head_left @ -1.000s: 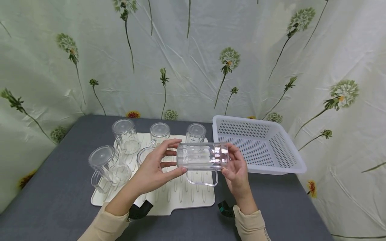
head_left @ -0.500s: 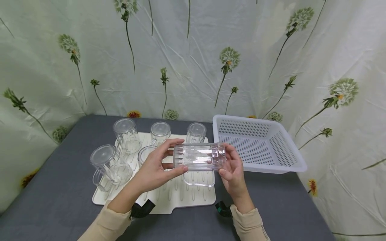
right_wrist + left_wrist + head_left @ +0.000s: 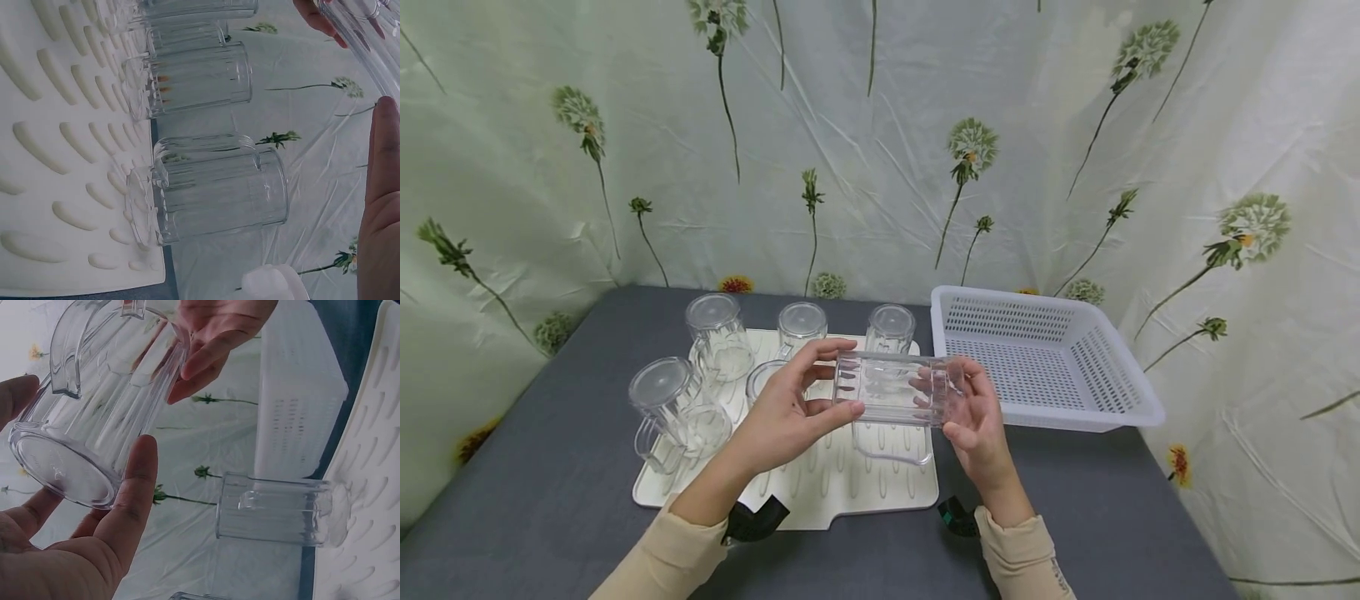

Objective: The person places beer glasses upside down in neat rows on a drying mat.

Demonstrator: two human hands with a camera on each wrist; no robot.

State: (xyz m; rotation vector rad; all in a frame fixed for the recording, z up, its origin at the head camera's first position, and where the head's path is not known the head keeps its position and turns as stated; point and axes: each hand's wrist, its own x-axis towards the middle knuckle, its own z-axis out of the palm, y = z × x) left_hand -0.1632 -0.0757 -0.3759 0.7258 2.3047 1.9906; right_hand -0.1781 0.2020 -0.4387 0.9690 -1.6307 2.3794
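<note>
A clear glass mug (image 3: 883, 390) lies sideways in the air between my hands, its handle (image 3: 891, 457) hanging down in the head view. My left hand (image 3: 786, 410) grips the base end with fingers and thumb. At the mouth end, my right hand (image 3: 981, 425) holds the rim, its thumb low on the near side. The left wrist view shows the mug's round base (image 3: 62, 465) facing that camera, with left fingertips around its edge. Behind the held mug, an upside-down mug (image 3: 891, 325) stands on the white drying mat (image 3: 820, 500).
More upside-down mugs stand on the mat, among them one at the front left (image 3: 662, 387) and one at the back left (image 3: 715, 317). To the right, a white perforated plastic basket (image 3: 1123, 417) sits on the dark grey table (image 3: 1075, 517). A flowered curtain (image 3: 880, 167) hangs behind.
The held mug and my right hand have shifted slightly left, and the handle has swung a little with the mug. Both hands keep their hold.
</note>
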